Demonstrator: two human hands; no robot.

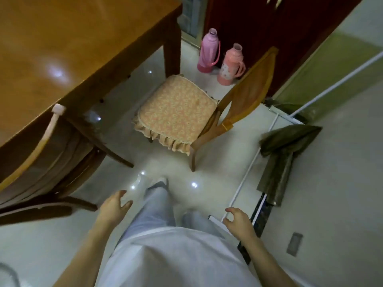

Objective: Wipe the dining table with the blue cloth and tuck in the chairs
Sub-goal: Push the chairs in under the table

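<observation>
The glossy wooden dining table (68, 48) fills the upper left. A wooden chair with a frilled orange cushion (176, 112) stands pulled out from the table's corner leg, its backrest (248, 90) toward the right. A second wooden chair (41, 154) sits pushed under the table's near edge at the left. My left hand (115, 206) and my right hand (238, 221) hang in front of my body with loosely spread fingers, holding nothing. Both hands are well short of the pulled-out chair. No blue cloth is in view.
Two pink thermos flasks (209, 50) (231, 65) stand on the tiled floor beyond the chair, by a dark red cabinet (279, 38). A white rack with a dark green cloth (284, 152) draped on it stands at the right. My legs (157, 201) are below centre.
</observation>
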